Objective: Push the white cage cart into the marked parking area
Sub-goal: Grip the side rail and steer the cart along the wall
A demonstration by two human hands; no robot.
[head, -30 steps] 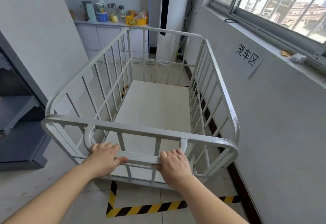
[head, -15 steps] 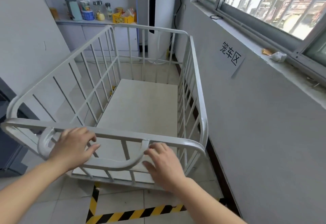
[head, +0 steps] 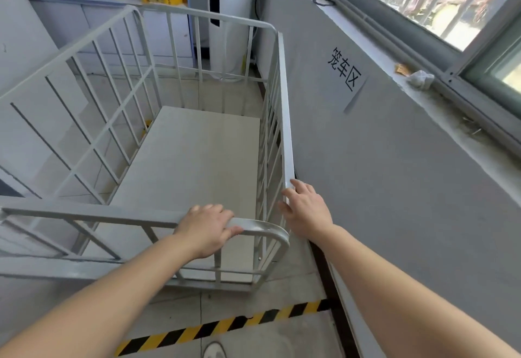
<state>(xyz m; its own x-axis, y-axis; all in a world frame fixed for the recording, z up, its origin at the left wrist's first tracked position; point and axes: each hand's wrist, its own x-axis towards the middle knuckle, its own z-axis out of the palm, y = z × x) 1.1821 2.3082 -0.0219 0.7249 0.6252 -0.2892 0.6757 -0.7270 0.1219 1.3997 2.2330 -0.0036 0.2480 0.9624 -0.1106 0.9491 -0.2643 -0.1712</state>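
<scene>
Left hand (head: 207, 226) gripping cart (head: 197, 157) rail, right hand (head: 306, 211) alongside

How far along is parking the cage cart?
Mostly done: the white cage cart sits past the striped floor tape, beside the wall under the paper sign. In hand: left hand grips the rear rail, right hand rests on the side rail. Left: perhaps a final nudge, then release.

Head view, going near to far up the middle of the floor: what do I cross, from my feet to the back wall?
Yellow-and-black striped floor tape → left hand on the near top rail of the white metal cage cart → cart's pale flat deck → cart's far end rail → tall white floor-standing unit.
</scene>
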